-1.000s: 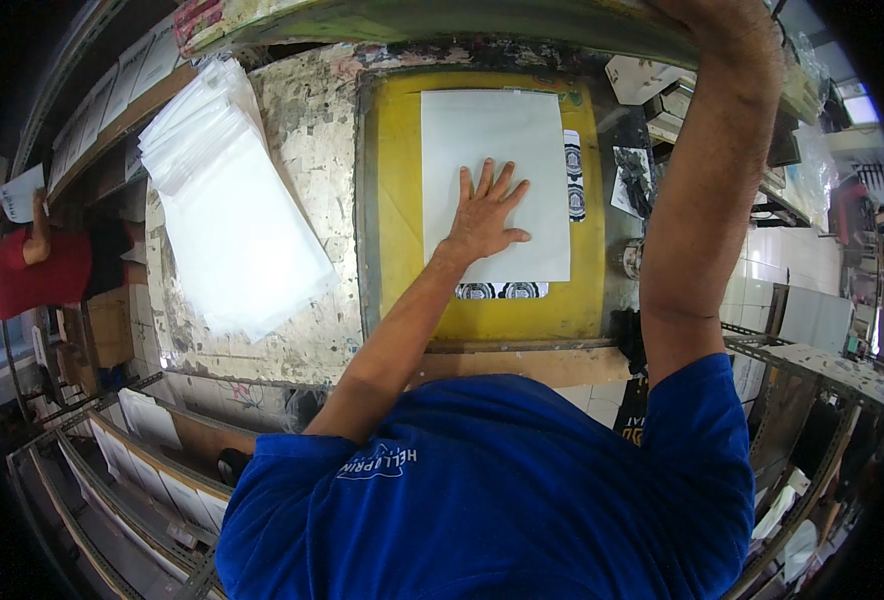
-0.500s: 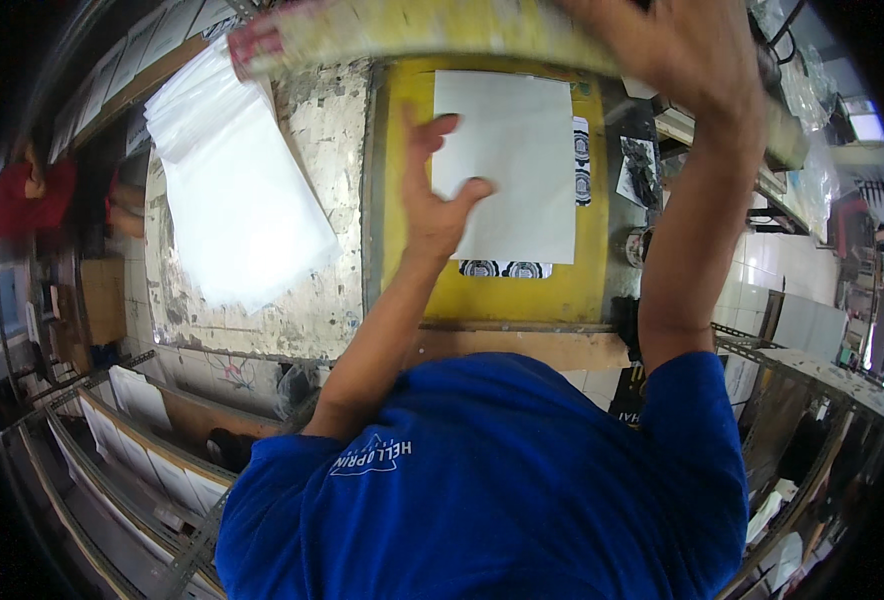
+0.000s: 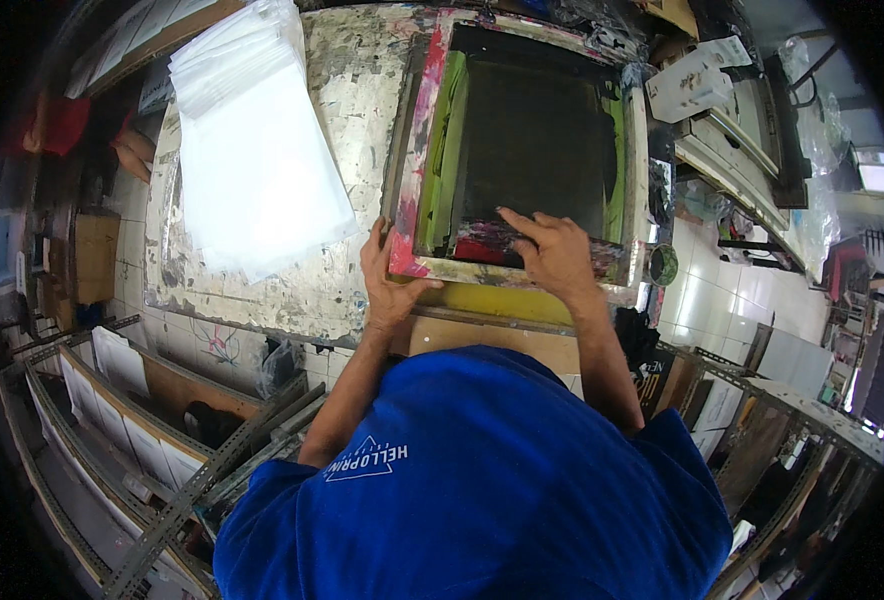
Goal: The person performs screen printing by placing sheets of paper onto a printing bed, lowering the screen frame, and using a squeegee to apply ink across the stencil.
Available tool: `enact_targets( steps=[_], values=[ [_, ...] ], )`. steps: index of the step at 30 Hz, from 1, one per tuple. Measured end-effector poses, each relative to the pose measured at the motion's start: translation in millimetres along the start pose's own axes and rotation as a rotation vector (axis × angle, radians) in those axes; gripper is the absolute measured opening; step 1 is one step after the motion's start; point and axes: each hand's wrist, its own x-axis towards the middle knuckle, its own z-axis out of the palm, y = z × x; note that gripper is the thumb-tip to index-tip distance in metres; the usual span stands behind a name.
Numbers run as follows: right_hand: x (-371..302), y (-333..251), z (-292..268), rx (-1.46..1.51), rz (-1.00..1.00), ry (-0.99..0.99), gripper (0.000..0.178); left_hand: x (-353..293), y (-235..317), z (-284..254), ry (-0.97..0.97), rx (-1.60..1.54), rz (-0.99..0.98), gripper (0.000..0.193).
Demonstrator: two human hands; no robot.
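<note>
A screen printing frame point(image 3: 430, 150) lies lowered over the yellow board point(image 3: 502, 300), with ink-smeared rails and a dark mesh point(image 3: 532, 140) edged in green. My left hand point(image 3: 390, 290) grips its near left corner, fingers along the left side and thumb by the near rail. Across the near end of the mesh lies an ink-stained squeegee point(image 3: 477, 236), smeared black and red. My right hand point(image 3: 559, 258) is over it, forefinger reaching past the far side and thumb on the near side; part of the squeegee is hidden beneath the hand. The frame covers the sheet on the board.
A fanned stack of white sheets point(image 3: 262, 170) rests on the paint-spotted table point(image 3: 357, 120) at the left. Metal shelving point(image 3: 152, 430) stands at lower left, and a rack point(image 3: 772, 440) at lower right. A small tub point(image 3: 664, 265) sits right of the frame. Another person's arm point(image 3: 134, 155) shows far left.
The frame has come down over the yellow board and hidden the white sheet. My right hand has moved down from the raised frame to the squeegee; my left has moved to the frame's near corner.
</note>
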Motion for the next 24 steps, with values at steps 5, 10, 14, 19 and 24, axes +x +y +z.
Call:
enact_targets(
  steps=[5,10,14,19,24],
  values=[
    [3,3,31,-0.182,0.103,-0.100,0.083,-5,-10,2,-0.033,0.251,0.005,0.096],
    [60,53,46,-0.173,0.061,0.084,0.085,-7,-11,-1,-0.065,0.265,-0.058,0.091],
    [129,99,44,-0.225,0.026,0.175,0.083,-10,-11,-3,-0.066,0.250,-0.035,0.094],
    [210,144,39,-0.308,0.015,0.214,0.084,-10,-8,-6,-0.079,0.195,-0.065,0.095],
    [269,176,33,-0.320,-0.091,0.309,0.082,-12,-11,-4,-0.086,0.155,-0.089,0.096]
  ],
)
